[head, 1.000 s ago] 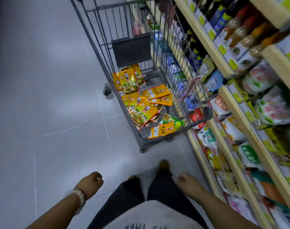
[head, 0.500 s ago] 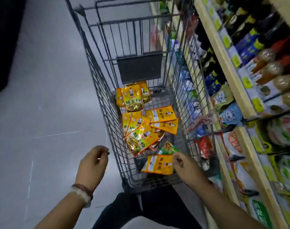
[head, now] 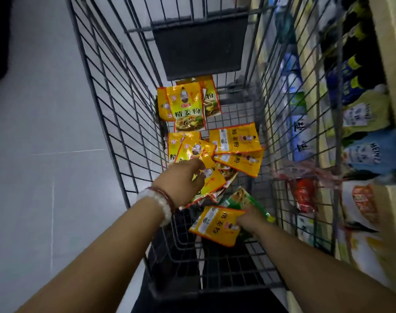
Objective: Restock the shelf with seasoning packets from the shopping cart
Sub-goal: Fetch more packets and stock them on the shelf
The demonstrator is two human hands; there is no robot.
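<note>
Floor: pale grey tiled floor [head: 45, 132] is filling the left side, with thin seams running across it.
Cart: dark grey wire shopping cart [head: 115, 91] is standing on the floor, tight beside the shelving, with a dark flat panel [head: 199, 48] hanging on its far wall.
Shelf: light wooden store shelf [head: 393, 64] is running along the right, carrying dark bottles [head: 350, 41] above and pouches and bags below; a pale blue Heinz pouch [head: 370, 152] is showing through the cart's wire side.
Packets: yellow-orange foil seasoning packets [head: 188, 107] are lying scattered on the cart's bottom, some overlapping, a few leaning at the far end under the panel.
Left hands: the left hand [head: 181, 179] is reaching down into the cart, fingers curling onto one yellow packet in the middle heap [head: 211, 179] and lifting its edge; a white bead bracelet [head: 160, 204] and a thin red cord are sitting on the wrist.
Right hands: the right hand [head: 249, 219] is gripping the nearest yellow packet [head: 217, 224] by its right edge, close to the cart's near end.
Green packet: a green foil packet [head: 242, 198] is lying partly under the right hand and the nearest packet.
Legs: dark trousers [head: 215, 299] are showing below the cart's near wall.
</note>
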